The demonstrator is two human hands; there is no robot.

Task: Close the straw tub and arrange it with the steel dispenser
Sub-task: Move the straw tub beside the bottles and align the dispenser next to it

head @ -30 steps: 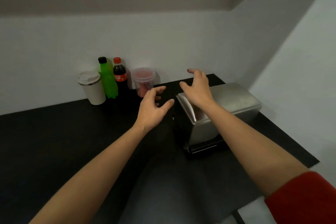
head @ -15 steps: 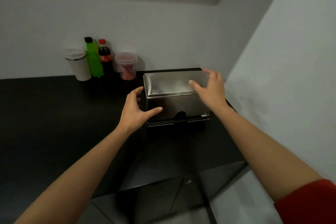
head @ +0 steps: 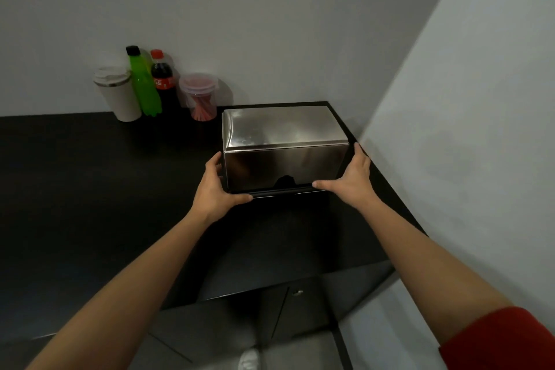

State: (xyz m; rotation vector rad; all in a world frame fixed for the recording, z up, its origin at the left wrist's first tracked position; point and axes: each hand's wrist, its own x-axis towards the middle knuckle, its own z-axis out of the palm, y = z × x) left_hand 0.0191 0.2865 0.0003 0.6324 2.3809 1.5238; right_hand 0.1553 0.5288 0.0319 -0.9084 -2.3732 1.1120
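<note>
A steel dispenser [head: 282, 144] stands on the black counter [head: 90, 189] near the right wall, its long front facing me. My left hand [head: 214, 189] clasps its lower left corner, thumb along the bottom edge. At the lower right corner, my right hand [head: 351, 179] holds it the same way. The clear straw tub [head: 199, 96] with red straws and a lid on top stands at the back wall, just left of the dispenser and apart from both hands.
Left of the tub stand a cola bottle [head: 163, 81], a green bottle [head: 142, 84] and a white lidded cup [head: 117, 93], all against the back wall. The right wall runs close beside the dispenser. Dark cabinet doors [head: 288, 309] show below the counter's front edge.
The dispenser has been turned from end-on to front-facing and sits squarer to the walls. Both hands slid from its top down to its lower front corners.
</note>
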